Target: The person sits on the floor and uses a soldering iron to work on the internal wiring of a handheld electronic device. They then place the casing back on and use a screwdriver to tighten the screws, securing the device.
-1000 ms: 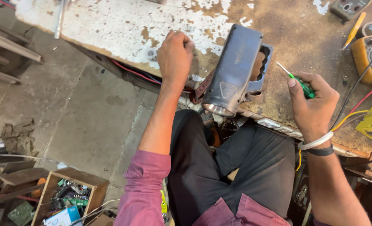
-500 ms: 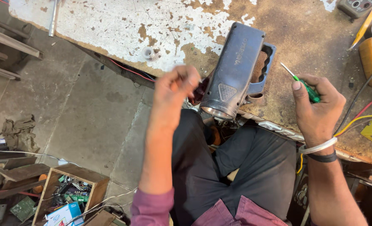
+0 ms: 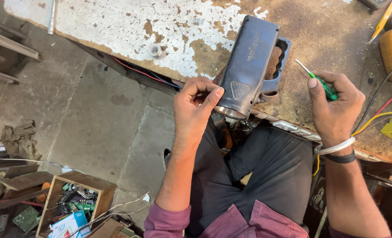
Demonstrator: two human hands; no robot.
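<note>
Right, the worn workbench (image 3: 116, 26) with its flaking white paint fills the top of the view, and the dark grey torch body (image 3: 248, 66) lies flat at the near edge, lens end poking out over the lap, which puts that end within easy reach. The left hand (image 3: 196, 108) sits at that overhanging end, fingers curled, thumb and forefinger closed together as if pinching something tiny, though I can't make it out. The right hand (image 3: 334, 105) grips a green-handled screwdriver (image 3: 321, 81), tip up and clear of the torch. A small white cap (image 3: 155, 50) rests further back.
</note>
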